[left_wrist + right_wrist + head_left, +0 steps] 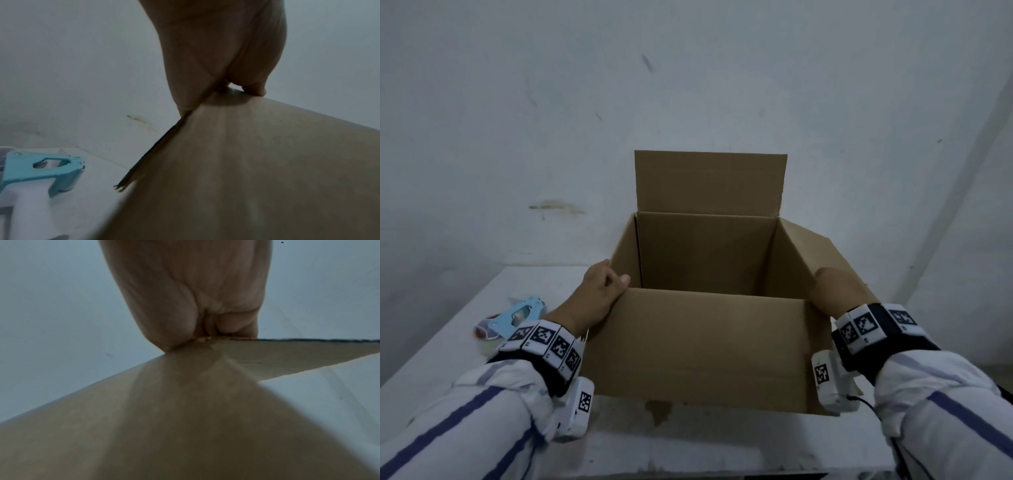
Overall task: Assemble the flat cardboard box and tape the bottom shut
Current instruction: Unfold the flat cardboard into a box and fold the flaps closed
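A brown cardboard box (698,349) stands opened up on the white table (434,329), its open side facing up. The far flap stands upright and the right flap leans outward. My left hand (599,291) grips the near left top corner, fingers curled over the edge. My right hand (839,287) grips the near right top corner the same way. In the left wrist view, the left hand (216,56) pinches the corner of the box (246,162). In the right wrist view, the right hand (185,288) clasps the corner of the box (164,410). The box's underside is hidden.
A light blue tape dispenser (517,317) lies on the table left of the box, close to my left wrist, and shows again in the left wrist view (37,170). A scuffed white wall (688,85) rises right behind the box. The table's front edge is near my forearms.
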`<state>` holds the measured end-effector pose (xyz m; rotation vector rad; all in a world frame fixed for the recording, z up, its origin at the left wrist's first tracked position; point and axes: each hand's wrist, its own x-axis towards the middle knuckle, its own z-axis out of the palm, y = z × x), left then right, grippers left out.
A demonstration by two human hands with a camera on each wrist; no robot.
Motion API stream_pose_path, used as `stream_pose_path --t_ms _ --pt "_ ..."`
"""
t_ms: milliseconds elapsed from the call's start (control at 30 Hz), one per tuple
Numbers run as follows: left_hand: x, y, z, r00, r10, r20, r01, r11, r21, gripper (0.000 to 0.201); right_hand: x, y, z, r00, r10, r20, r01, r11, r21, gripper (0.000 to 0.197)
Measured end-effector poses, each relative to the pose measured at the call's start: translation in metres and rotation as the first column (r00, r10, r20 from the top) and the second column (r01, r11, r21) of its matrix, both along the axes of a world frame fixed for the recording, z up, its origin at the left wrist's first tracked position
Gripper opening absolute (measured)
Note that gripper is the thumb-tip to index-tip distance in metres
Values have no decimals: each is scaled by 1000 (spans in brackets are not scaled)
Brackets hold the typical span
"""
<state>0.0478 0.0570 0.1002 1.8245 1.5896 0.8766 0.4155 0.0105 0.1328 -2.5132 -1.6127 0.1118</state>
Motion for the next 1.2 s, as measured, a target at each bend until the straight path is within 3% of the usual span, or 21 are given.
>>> stream_pose_path --t_ms 67,167,267,333,367,433,500,533,600,733,967,1200 --pt "2 -5 2 999 20 31 -20 1000 -10 25 2 1 2 1000 19 14 -18 1000 -14 25" --pt "1 -9 4 996 81 46 -81 997 -8 52 4 2 2 998 51 44 -50 999 -20 25" --pt "-14 -5 -1 956 259 -140 -240 960 142 47 10 2 1 991 81 109 -82 997 4 24" --pt "-27 -10 1 862 398 -314 -352 916 194 54 12 1 0 983 106 148 -111 994 20 25" --pt "-31 -15 2 822 389 -417 -358 921 153 62 11 -1 1 981 111 157 -116 993 21 26" --pt "-36 -21 3 821 296 -488 -342 940 -7 67 9 -4 3 982 102 161 -107 994 20 28" --pt "-36 -25 3 901 253 -353 -331 926 -180 64 4 -7 6 985 78 156 -79 997 2 30" --pt "-36 -26 3 945 282 -165 -320 904 -285 64 1 -9 8 986 67 151 -67 998 -7 30" --pt "-37 -23 3 937 324 127 -246 875 -416 64 -5 -11 11 990 52 128 -50 999 -18 32" --pt "-31 -26 8 888 328 323 -173 888 -425 76 -21 -13 12 996 23 83 -21 1000 -23 36" --pt "-37 -29 18 968 87 234 -45 983 -180 80 -62 -16 9 1000 -3 1 3 997 -73 37" --pt "-29 -30 40 976 -208 -66 210 977 30 74 -67 -18 -1 994 -76 -84 71 996 -63 33"
